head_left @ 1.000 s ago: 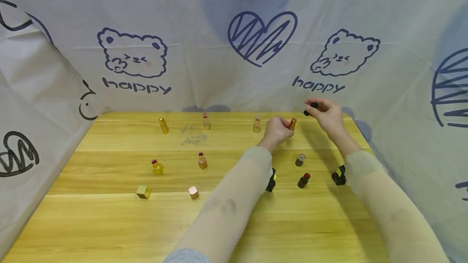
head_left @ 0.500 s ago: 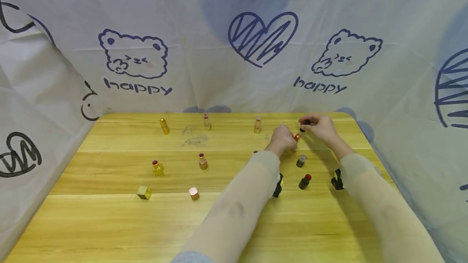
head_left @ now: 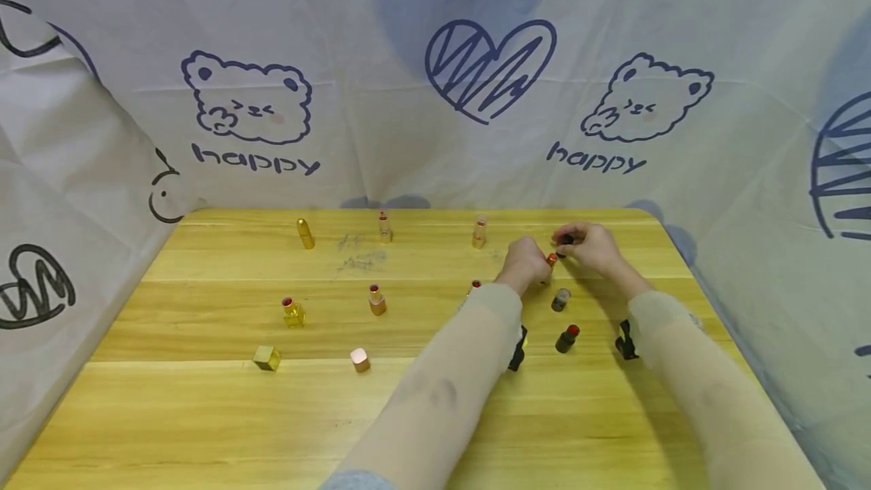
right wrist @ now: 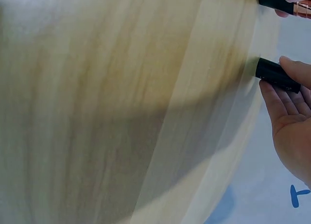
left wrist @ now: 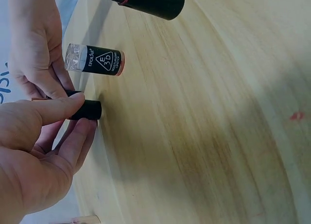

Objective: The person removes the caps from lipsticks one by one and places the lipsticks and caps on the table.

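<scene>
My left hand [head_left: 525, 262] pinches a lipstick between thumb and fingers, at the far right part of the table. Its copper-coloured tube [head_left: 552, 258] shows beside the fingers, and its black base [left wrist: 90, 110] sticks out below them. Close by on the right, my right hand [head_left: 592, 246] holds a black lipstick cap [right wrist: 277, 74], thumb on one side and fingers on the other. Cap and lipstick are apart. Both are held low over the wood; whether they touch it I cannot tell. A clear-capped lipstick [left wrist: 103, 60] with a black printed label stands just in front of the hands.
On the wooden table [head_left: 204, 414] stand an uncapped black lipstick [head_left: 567, 338], a gold lipstick [head_left: 293, 312], a rose-gold lipstick [head_left: 377, 299], a gold cap [head_left: 267, 358] and a pink-gold cap [head_left: 360, 359]. Several lipsticks line the back, including a gold one [head_left: 305, 234]. A printed cloth [head_left: 381, 142] hangs behind.
Both hands have come down toward the table and nearer the person. My right hand has also moved left, bringing the cap closer to the lipstick. Both holds are kept.
</scene>
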A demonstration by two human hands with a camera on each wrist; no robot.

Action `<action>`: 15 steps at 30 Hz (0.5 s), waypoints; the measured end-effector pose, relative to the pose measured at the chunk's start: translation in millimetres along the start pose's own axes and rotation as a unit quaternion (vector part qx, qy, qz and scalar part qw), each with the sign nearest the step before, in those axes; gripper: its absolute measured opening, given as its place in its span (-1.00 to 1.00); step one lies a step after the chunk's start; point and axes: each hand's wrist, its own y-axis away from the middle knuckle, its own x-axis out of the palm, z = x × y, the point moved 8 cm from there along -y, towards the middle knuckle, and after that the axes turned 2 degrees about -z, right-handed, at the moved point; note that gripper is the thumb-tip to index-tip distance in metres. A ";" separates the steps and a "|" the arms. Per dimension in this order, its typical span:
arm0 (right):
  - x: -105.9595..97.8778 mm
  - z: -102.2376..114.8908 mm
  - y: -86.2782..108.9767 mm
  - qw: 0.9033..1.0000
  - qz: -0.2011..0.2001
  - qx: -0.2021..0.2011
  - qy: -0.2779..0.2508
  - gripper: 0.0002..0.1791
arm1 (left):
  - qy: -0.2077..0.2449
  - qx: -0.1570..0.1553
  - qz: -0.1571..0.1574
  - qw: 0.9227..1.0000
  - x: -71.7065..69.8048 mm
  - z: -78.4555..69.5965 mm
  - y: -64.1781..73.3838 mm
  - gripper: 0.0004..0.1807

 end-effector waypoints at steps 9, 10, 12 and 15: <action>4.8 -0.6 4.2 1.000 0.001 -0.003 -0.012 -0.65 | -0.001 -0.024 0.012 1.000 6.0 7.7 -10.3 -0.91; 5.1 -0.5 4.3 1.000 0.000 -0.002 -0.009 -0.64 | -0.002 -0.026 0.012 1.000 6.1 8.0 -10.7 -0.91; 5.2 1.2 5.3 1.000 0.002 -0.004 -0.003 -0.62 | -0.004 -0.023 0.010 1.000 5.4 7.8 -9.8 -0.90; 4.7 2.7 6.2 1.000 0.011 0.000 -0.002 -0.57 | -0.008 -0.014 0.004 1.000 1.4 5.8 -4.7 -0.85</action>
